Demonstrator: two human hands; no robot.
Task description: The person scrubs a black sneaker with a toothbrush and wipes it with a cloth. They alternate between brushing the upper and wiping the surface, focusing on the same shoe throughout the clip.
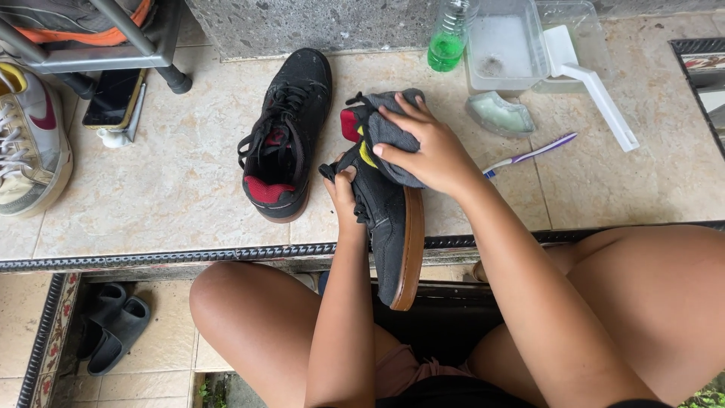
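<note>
L hand (pixel 343 198) gripping black shoe (pixel 393 234) tight at laces, sole side up. R hand (pixel 430 155) pressing grey cloth (pixel 393 132) onto heel, fingers curled round it. Other shoe (pixel 287 132) just beside, toothbrush (pixel 529 155) nearby on tiles.

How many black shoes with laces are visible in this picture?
2. One black shoe is held by both hands, gum sole facing right. The other lies on the tiles to its left. None seems hidden.

Tiled ledge (pixel 174 189) bears black shoe (pixel 287 136), toothbrush (pixel 529 155), tub (pixel 502 45), phone (pixel 113 97).
</note>
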